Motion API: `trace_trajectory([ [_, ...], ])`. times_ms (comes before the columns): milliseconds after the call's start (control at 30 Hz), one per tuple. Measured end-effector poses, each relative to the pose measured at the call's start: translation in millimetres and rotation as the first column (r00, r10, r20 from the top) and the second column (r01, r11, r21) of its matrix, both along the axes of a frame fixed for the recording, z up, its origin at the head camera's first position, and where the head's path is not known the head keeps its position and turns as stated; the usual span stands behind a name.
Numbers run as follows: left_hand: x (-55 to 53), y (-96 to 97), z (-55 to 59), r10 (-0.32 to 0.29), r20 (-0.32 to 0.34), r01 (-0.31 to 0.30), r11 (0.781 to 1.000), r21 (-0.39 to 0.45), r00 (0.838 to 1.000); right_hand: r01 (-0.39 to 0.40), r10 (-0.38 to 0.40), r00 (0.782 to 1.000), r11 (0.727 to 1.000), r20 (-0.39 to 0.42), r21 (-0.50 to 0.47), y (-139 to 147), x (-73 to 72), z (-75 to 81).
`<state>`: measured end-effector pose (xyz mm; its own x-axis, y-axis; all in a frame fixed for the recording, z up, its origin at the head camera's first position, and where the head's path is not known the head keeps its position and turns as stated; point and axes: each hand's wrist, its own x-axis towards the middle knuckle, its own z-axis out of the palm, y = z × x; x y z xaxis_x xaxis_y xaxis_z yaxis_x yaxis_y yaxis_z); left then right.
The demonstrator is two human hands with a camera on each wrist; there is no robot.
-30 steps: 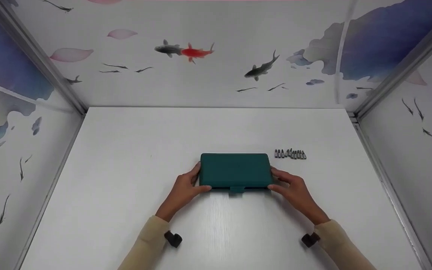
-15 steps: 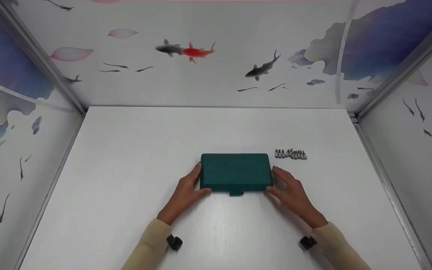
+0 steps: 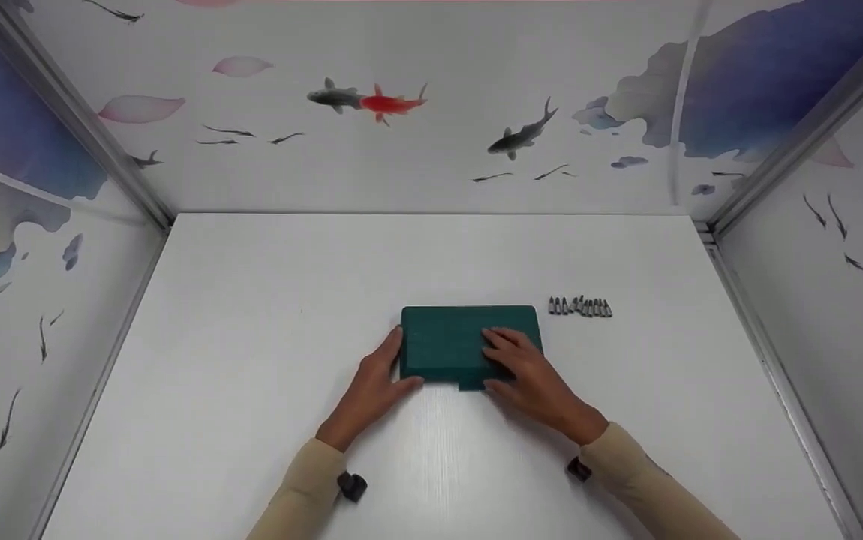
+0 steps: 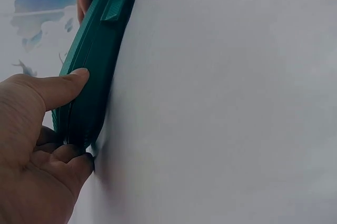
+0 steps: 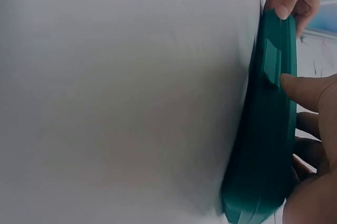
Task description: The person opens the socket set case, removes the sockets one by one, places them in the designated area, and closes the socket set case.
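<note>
A dark green plastic case (image 3: 443,341) lies flat on the white table with its lid down. My left hand (image 3: 371,386) holds its left end, thumb on the front side and the other fingers around the corner. The right hand (image 3: 536,382) rests on the right part of the lid, fingers spread on top. Its thumb (image 5: 303,90) touches the front side close to the latch (image 5: 272,63), which juts out from the case. Inside the case nothing can be seen.
Several small, pointed metal bits (image 3: 580,307) lie in a row on the table (image 3: 251,322), behind and right of the case. Walls printed with fish and petals enclose the table at the back and both sides. A small black camera sits on each wrist.
The dark gap along the case's front edge has closed as the lid came down. My right hand has moved from the right end onto the lid and latch area. The left hand stays.
</note>
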<state>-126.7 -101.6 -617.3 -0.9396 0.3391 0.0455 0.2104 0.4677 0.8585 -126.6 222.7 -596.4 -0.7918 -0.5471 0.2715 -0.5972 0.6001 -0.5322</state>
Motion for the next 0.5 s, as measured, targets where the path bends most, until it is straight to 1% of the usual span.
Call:
trace_trajectory([
  [67,0.6,1.5,-0.2,-0.004,-0.002,0.004,1.0,-0.001,1.0,-0.004,0.004,1.0,1.0,-0.011,0.018,-5,-2.3,-2.1],
  [167,1.0,3.5,-0.1,-0.003,-0.006,0.003,1.0,-0.004,1.0,0.012,-0.009,0.999,0.999,-0.05,0.052,-10,-4.6,-5.2],
  [300,0.5,6.9,-0.2,0.031,-0.016,-0.03,0.999,0.015,0.999,0.032,-0.025,0.996,0.996,-0.085,0.078,-16,-6.4,-5.9],
  [400,0.7,9.5,-1.3,0.064,-0.036,-0.063,0.997,0.033,0.997,0.03,-0.014,0.99,0.993,-0.14,0.111,-21,-7.2,-5.1],
  [500,1.5,11.0,-1.2,0.084,-0.053,-0.082,0.996,0.036,0.995,0.029,0.004,0.976,0.989,-0.216,0.148,-23,-7.9,-4.5],
])
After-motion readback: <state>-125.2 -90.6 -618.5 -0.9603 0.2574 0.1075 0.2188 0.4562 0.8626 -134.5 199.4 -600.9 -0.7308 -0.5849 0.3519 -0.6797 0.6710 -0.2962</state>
